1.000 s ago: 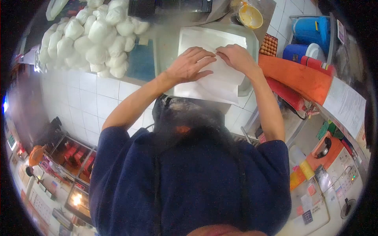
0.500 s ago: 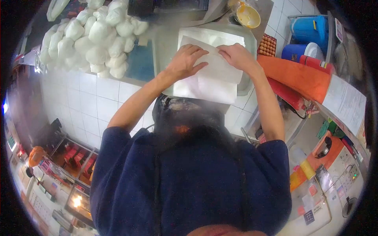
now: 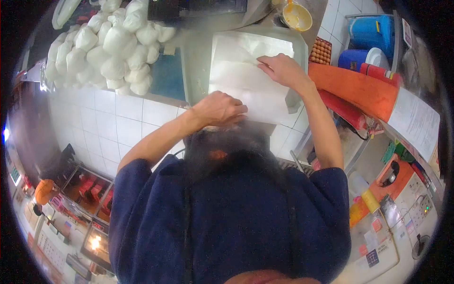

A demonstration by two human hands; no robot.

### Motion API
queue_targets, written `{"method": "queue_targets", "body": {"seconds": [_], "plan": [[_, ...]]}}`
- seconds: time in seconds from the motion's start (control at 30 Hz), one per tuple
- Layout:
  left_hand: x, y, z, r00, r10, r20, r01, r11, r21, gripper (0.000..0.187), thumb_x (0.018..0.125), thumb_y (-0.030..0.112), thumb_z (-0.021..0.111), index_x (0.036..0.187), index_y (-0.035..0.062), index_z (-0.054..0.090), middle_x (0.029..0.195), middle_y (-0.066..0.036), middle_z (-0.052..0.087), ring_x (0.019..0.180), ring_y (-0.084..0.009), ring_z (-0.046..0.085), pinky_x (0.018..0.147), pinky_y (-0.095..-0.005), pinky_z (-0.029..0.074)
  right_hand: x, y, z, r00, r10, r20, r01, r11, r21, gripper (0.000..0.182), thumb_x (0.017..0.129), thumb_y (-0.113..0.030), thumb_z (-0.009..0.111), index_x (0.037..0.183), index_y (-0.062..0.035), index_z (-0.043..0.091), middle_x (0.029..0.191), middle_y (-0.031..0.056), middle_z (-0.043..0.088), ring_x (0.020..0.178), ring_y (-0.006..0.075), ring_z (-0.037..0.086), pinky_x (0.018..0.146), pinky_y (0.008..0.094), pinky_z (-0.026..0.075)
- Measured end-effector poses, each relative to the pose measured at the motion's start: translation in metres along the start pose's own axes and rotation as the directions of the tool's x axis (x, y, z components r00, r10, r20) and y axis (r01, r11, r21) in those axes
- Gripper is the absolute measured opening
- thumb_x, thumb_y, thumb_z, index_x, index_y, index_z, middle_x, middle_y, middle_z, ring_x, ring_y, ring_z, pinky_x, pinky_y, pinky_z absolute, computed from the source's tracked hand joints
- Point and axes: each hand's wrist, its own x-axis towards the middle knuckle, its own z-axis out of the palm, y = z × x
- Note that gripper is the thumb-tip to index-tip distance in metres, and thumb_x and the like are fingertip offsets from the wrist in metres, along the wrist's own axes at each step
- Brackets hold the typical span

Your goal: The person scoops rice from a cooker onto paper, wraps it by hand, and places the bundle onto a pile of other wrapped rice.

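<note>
The left hand [image 3: 218,109] curls knuckles-up at the near edge of the white paper sheet [image 3: 246,80], its grip closed, though the fingertips are hidden, so what it holds cannot be told. The right hand [image 3: 283,70] lies flat, fingers spread, pressing the thin creased sheet into a shallow pale tray [image 3: 196,71] on the tiled bench [image 3: 118,118]. Soft white dough balls [image 3: 109,47] are heaped to the left.

White paper sheets [image 3: 246,80] are lying in a tray [image 3: 196,61] on the counter. Dough balls [image 3: 111,42] are sitting left of it, an egg carton [image 3: 320,53] right, a bowl [image 3: 297,15] behind.
</note>
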Motion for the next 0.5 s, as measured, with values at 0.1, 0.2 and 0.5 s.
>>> {"method": "queue_targets", "body": {"seconds": [0.1, 0.2, 0.5], "plan": [[0.006, 0.007, 0.004, 0.954, -0.279, 0.110, 0.282, 0.959, -0.016, 0.023, 0.082, 0.013, 0.061, 0.104, 0.0056, 0.063, 0.096, -0.005, 0.068, 0.095, -0.0259, 0.066, 0.079, -0.0360, 0.056, 0.004, -0.011, -0.001, 0.991, 0.093, 0.101, -0.076, 0.985, -0.157, 0.027, 0.095, -0.023, 0.050, 0.113, -0.0098, 0.065, 0.089, 0.0183, 0.069, 0.080, 0.0392, 0.064, 0.072, 0.0464, 0.052], [0.017, -0.005, 0.018, 0.960, -0.108, -0.259, 0.177, 0.949, 0.260, 0.038, 0.081, 0.005, 0.054, 0.118, 0.0005, 0.060, 0.132, -0.011, 0.055, 0.124, -0.0245, 0.052, 0.097, -0.0302, 0.050, -0.006, -0.021, -0.001, 0.994, 0.089, 0.068, -0.079, 0.988, -0.133, 0.021, 0.091, -0.020, 0.049, 0.099, -0.0073, 0.063, 0.081, 0.0183, 0.067, 0.082, 0.0378, 0.066, 0.073, 0.0467, 0.052], [0.021, -0.034, 0.044, 0.970, -0.159, -0.183, 0.189, 0.968, 0.163, 0.038, 0.079, 0.004, 0.057, 0.116, -0.0037, 0.058, 0.125, -0.012, 0.058, 0.120, -0.0256, 0.053, 0.095, -0.0306, 0.051, -0.048, -0.041, 0.051, 0.921, -0.238, -0.308, 0.192, 0.966, -0.172, 0.029, 0.086, -0.008, 0.055, 0.114, -0.0047, 0.062, 0.119, 0.0126, 0.063, 0.114, 0.0272, 0.060, 0.090, 0.0354, 0.052]]}}
